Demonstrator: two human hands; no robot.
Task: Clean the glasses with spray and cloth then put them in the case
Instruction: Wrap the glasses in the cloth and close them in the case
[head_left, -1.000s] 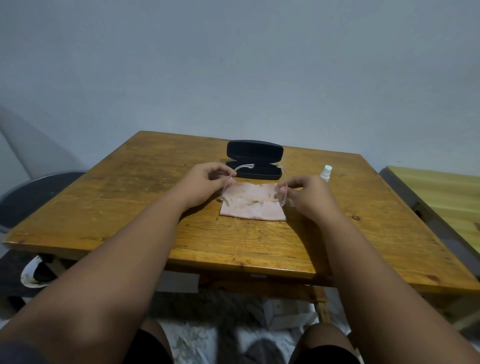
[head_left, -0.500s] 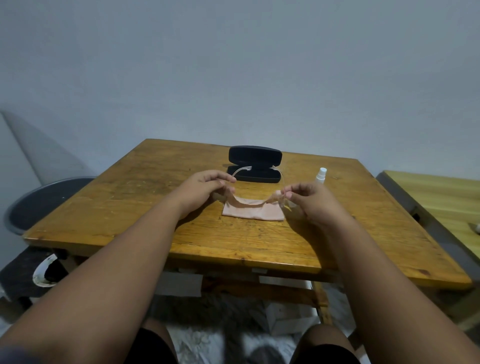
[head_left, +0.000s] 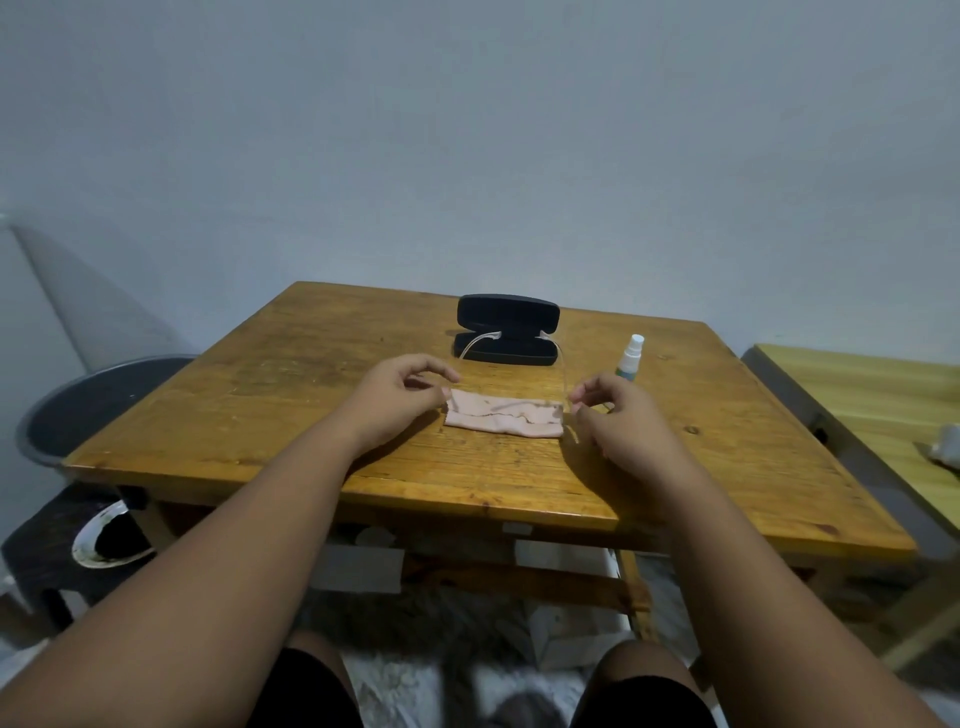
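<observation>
Clear-framed glasses hover just above a pink cloth in the middle of the wooden table. My left hand pinches the frame's left corner and my right hand pinches its right corner. Both temples are unfolded and point away from me, their tips over the black case. The case stands open just behind the cloth. A small white-capped spray bottle stands upright to the right of the case, behind my right hand.
A second, lighter wooden table stands to the right across a narrow gap. A dark round basin sits left of the table, with a dark stool carrying a bowl below it. A bare wall is behind.
My hands have drawn slightly apart with the glasses, and both temples now stretch out toward the case. The cloth lies flatter on the table. My head has tilted up.
</observation>
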